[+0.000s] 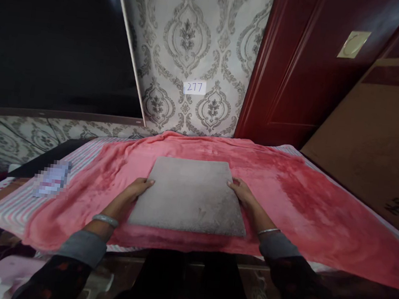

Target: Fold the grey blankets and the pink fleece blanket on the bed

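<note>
The left hand (pixel 139 187) pinches the left edge of a flat gray mat (pixel 189 193), thumb on top. The right hand (pixel 243 192) pinches the right edge the same way. The mat is in the middle of a fuzzy pink blanket (pixel 109 197); I can't tell if it is lifted a bit. Under the blanket is a striped sheet (pixel 7 212). Behind is flowery wallpaper (pixel 187 34) with a "277" paper tag (pixel 195 87).

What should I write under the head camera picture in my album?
Left grip and right grip hold a flat gray rectangle by opposite edges, framed by a pink blanket.
</note>
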Demonstrator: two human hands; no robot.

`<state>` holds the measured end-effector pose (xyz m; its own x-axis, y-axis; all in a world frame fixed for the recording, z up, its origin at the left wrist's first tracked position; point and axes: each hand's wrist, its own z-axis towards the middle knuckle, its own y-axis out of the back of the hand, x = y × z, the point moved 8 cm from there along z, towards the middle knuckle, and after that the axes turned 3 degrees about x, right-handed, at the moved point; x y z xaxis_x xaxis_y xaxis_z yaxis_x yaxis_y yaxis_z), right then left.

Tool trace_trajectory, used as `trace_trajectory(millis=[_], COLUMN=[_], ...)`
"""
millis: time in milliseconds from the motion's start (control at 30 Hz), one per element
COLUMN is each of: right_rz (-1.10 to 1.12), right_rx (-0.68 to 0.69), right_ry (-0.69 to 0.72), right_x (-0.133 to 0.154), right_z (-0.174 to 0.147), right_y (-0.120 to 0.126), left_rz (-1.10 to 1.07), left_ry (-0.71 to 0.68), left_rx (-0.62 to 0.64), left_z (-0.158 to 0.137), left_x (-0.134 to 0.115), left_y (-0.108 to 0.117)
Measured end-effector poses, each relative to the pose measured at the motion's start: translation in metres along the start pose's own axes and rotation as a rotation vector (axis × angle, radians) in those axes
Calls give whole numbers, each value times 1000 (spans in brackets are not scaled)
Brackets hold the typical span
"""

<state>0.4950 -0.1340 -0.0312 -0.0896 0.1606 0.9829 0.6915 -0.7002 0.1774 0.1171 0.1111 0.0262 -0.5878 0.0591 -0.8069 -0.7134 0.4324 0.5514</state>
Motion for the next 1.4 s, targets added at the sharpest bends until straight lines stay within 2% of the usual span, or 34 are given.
trace_trajectory(millis=[100,167,233,300,333,433,533,633,767,833,933,1067,1167,1300,1400], right_rz=[-78,-138,-236,-356,-405,-452,-422,-511,-855,-1051,-1229,-1274,-1262,-1223,-1168], right_rx=[-14,-30,-3,33,42,41,41,18,34,56,59,60,74,148,224], right_ry=[23,101,252,411,461,472,473,497,468,440,416,410,401,330,267], right_x=[19,44,75,96,99,81,56,51,57,59,59,60,62,67,79], right_z=[9,17,22,18,14,1,-8,-10,-11,-13,-15,-16,-18,-17,-7], right_y=[7,0,-23,-54,-69,-96,-104,-103,-108,-111,-113,-114,-115,-114,-112], left_rz=[160,231,314,533,625,791,818,815,824,851,893,910,930,970,1008], left_ry=[-63,-154,-324,-597,-672,-720,-699,-704,-697,-658,-530,-340,-267,-221,-289], left_rx=[-80,-135,-113,-29,2,60,80,78,38,-2,-53,-62,-59,-88,-111], left_z=[5,5,0,-13,-19,-26,-25,-23,-18,-8,14,37,38,31,28], left_x=[-26,-57,-95,-130,-138,-132,-111,-102,-104,-103,-90,-59,-41,-41,-68], left_y=[14,8,-23,-75,-100,-155,-173,-173,-166,-156,-125,-72,-46,-31,-39])
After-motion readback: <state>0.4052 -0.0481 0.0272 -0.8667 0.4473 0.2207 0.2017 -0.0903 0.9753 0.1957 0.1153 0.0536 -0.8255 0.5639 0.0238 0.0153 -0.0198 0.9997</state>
